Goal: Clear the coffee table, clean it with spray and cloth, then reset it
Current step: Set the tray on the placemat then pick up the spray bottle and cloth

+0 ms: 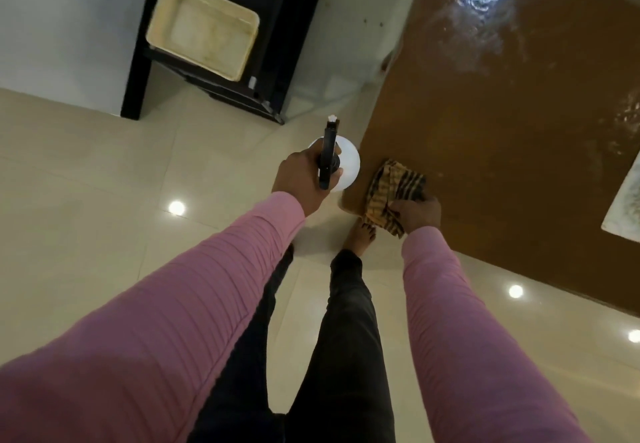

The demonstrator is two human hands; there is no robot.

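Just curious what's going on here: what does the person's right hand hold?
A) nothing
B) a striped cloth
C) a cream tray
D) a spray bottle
B: the right hand grips the striped cloth on the corner of the brown table; the left hand holds the spray bottle.

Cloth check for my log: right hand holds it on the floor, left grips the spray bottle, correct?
Not the floor: in the head view the right hand holds the cloth on the table corner; the left hand grips the spray bottle.
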